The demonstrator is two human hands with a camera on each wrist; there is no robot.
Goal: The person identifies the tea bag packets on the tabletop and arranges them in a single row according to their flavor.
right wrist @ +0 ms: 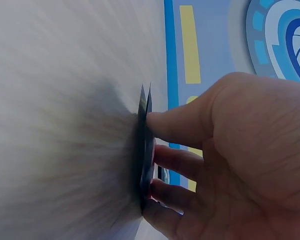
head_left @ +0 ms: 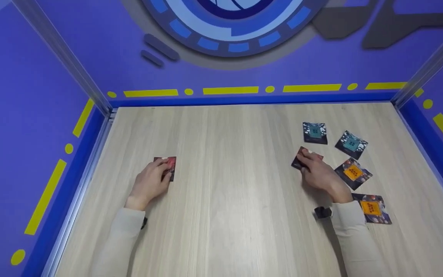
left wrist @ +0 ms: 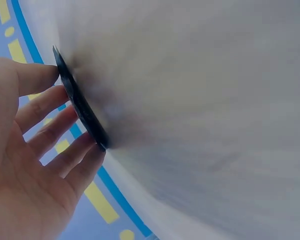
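Note:
In the head view my left hand (head_left: 150, 182) holds a small square red-and-black packet (head_left: 173, 164) on the left half of the table, thumb on its near edge and fingers over its top. Seen from the left wrist, that packet (left wrist: 82, 107) is edge-on at the fingertips. My right hand (head_left: 320, 175) grips a similar red-and-black packet (head_left: 297, 161) on the right half. The right wrist view shows two thin dark edges on this packet (right wrist: 146, 150); I cannot tell whether a second one lies beneath. The fingers cover much of both packets.
Two teal-labelled packets, one upper (head_left: 315, 133) and one farther right (head_left: 352, 144), lie beyond the right hand. Two orange-labelled packets, one beside that hand (head_left: 353, 173) and one by the right sleeve (head_left: 373, 208), are nearer. Purple walls (head_left: 102, 46) border the wooden table (head_left: 229, 192).

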